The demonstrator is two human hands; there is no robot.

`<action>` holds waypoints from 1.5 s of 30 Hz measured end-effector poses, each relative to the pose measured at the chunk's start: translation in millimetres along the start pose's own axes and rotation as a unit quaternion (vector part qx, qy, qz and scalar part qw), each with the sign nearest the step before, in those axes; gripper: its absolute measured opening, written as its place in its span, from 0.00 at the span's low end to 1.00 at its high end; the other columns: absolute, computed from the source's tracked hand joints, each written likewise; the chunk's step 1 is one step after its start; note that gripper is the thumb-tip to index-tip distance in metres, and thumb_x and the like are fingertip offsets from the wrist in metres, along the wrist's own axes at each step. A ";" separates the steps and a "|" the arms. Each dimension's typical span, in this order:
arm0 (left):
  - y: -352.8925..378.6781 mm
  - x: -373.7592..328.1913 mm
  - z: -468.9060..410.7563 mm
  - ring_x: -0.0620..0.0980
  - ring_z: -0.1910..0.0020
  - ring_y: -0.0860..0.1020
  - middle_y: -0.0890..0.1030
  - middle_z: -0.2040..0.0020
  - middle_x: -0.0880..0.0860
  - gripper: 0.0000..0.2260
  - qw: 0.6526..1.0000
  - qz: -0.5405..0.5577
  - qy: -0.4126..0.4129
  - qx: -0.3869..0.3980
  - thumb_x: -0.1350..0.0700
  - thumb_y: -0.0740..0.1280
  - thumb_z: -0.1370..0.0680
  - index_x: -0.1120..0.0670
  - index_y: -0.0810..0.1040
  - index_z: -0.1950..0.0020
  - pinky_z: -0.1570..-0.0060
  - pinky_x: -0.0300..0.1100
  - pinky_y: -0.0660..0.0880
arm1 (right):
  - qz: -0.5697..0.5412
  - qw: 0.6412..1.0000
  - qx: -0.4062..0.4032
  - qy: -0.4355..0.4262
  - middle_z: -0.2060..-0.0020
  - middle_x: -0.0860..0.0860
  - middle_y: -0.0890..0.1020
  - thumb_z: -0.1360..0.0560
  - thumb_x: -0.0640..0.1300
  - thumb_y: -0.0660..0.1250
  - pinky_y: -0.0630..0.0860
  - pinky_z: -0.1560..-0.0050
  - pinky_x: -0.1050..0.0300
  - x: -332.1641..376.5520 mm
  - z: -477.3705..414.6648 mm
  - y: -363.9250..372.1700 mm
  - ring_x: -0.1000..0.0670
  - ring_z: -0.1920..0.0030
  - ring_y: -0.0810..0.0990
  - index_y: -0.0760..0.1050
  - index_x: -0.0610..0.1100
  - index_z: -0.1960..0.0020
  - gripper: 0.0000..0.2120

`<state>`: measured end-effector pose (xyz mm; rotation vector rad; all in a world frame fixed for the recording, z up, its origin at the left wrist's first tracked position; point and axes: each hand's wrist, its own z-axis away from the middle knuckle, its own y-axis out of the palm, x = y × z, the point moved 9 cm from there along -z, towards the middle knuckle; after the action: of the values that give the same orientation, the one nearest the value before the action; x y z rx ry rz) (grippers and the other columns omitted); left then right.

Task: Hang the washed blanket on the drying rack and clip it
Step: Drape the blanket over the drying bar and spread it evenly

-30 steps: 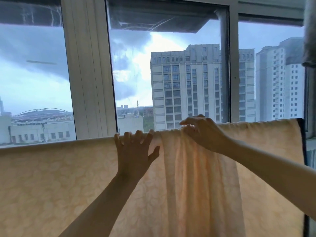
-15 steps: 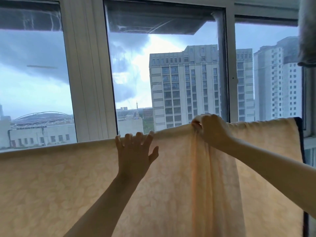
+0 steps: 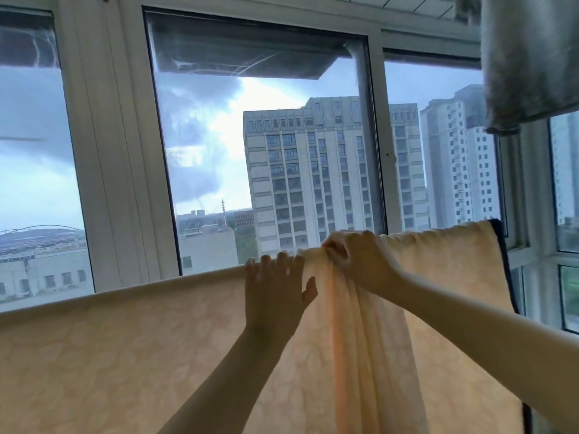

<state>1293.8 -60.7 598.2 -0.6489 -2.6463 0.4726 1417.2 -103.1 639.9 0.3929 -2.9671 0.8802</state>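
Note:
A pale yellow patterned blanket (image 3: 125, 355) hangs over a bar that it hides, stretching from the left edge to a dark-trimmed right end. My left hand (image 3: 275, 292) lies flat against the blanket just under its top edge, fingers straight and spread. Right beside it, my right hand (image 3: 360, 264) grips a bunched fold of the blanket at the top edge. From that grip a thick gathered fold hangs straight down. No clip is in view.
Behind the blanket is a wall of windows with white frames (image 3: 109, 151), tall buildings beyond. A grey cloth (image 3: 529, 57) hangs from above at the top right. More window panes (image 3: 567, 292) stand to the right of the blanket's end.
My right hand slid left along the top edge with the gathered fold, ending close to my left hand. The left hand stayed flat on the blanket. The view tilted upward.

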 end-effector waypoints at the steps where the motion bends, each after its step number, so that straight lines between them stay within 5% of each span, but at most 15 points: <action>1: 1.3 -5.1 -2.8 0.57 0.52 0.77 0.79 0.49 0.55 0.22 1.000 0.006 -0.006 -0.006 0.39 0.55 0.23 0.53 0.74 0.39 0.45 0.58 0.73 | -0.001 1.000 -0.004 -0.003 0.59 0.55 0.84 0.24 0.43 0.67 0.75 0.54 0.67 -0.7 1.6 -0.6 0.59 0.61 0.79 0.81 0.47 0.52 0.05; 9: 10.5 -10.0 -5.7 0.60 0.51 0.77 0.79 0.51 0.55 0.20 0.997 -0.005 -0.044 -0.062 0.39 0.52 0.21 0.52 0.73 0.45 0.41 0.60 0.68 | -0.013 0.996 0.066 -0.052 0.44 0.50 0.82 0.22 0.40 0.64 0.75 0.44 0.68 -25.9 -8.1 -5.4 0.57 0.48 0.82 0.77 0.44 0.38 0.13; 14: 11.9 -3.5 -5.0 0.60 0.54 0.77 0.79 0.54 0.55 0.20 0.997 -0.016 -0.060 -0.045 0.39 0.52 0.20 0.52 0.74 0.46 0.43 0.60 0.70 | -0.042 0.992 0.108 -0.058 0.48 0.53 0.83 0.22 0.50 0.64 0.79 0.51 0.63 -46.1 -11.6 -2.1 0.62 0.56 0.80 0.77 0.48 0.39 0.13; 18: 9.0 -1.8 -6.8 0.58 0.57 0.77 0.78 0.58 0.54 0.21 0.996 -0.030 -0.071 -0.045 0.37 0.51 0.20 0.52 0.73 0.50 0.46 0.58 0.71 | -0.037 0.977 0.090 -0.188 0.50 0.52 0.82 0.22 0.45 0.65 0.75 0.56 0.68 -19.2 -4.1 -1.8 0.62 0.56 0.74 0.80 0.46 0.41 0.11; 21: 9.2 0.0 -6.9 0.57 0.59 0.76 0.78 0.59 0.54 0.22 0.994 -0.051 -0.078 -0.049 0.36 0.51 0.20 0.52 0.74 0.52 0.47 0.57 0.71 | -0.087 0.981 0.090 -0.150 0.51 0.52 0.84 0.22 0.47 0.65 0.80 0.52 0.56 -30.1 -9.8 4.4 0.57 0.55 0.81 0.80 0.47 0.42 0.11; 31: 0.7 -9.2 -9.2 0.54 0.59 0.77 0.80 0.58 0.51 0.25 0.993 -0.066 -0.094 -0.013 0.36 0.48 0.21 0.50 0.77 0.50 0.50 0.52 0.71 | -0.133 0.988 0.043 -0.060 0.51 0.53 0.85 0.21 0.49 0.62 0.80 0.49 0.50 -50.3 -14.0 8.2 0.52 0.54 0.83 0.82 0.49 0.46 0.11; 39: 0.9 -4.1 -4.3 0.55 0.58 0.75 0.79 0.56 0.51 0.22 0.992 -0.076 -0.095 0.020 0.37 0.52 0.22 0.50 0.77 0.46 0.52 0.52 0.69 | -0.136 0.990 -0.034 -0.001 0.58 0.50 0.86 0.21 0.45 0.63 0.80 0.53 0.53 -86.4 -25.3 -36.2 0.52 0.60 0.82 0.83 0.45 0.51 0.10; 43: 0.4 -5.8 -5.3 0.55 0.57 0.76 0.79 0.55 0.50 0.22 0.993 -0.065 -0.095 0.021 0.37 0.51 0.22 0.50 0.76 0.44 0.51 0.52 0.69 | -0.097 0.995 0.003 -0.014 0.62 0.51 0.85 0.21 0.44 0.63 0.79 0.60 0.62 -105.8 -13.5 -38.5 0.58 0.67 0.79 0.83 0.43 0.53 0.10; 45: 0.8 -6.9 -5.6 0.55 0.57 0.76 0.79 0.54 0.50 0.22 0.994 -0.061 -0.093 0.021 0.37 0.51 0.21 0.50 0.76 0.44 0.51 0.52 0.69 | -0.064 0.997 0.031 -0.003 0.66 0.50 0.84 0.21 0.44 0.62 0.80 0.63 0.57 -114.4 -4.7 -34.8 0.57 0.70 0.79 0.82 0.42 0.56 0.12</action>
<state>1302.3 -62.2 600.9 -0.4470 -2.8225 0.5766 1536.2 -102.0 651.9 0.5831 -2.8873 0.9588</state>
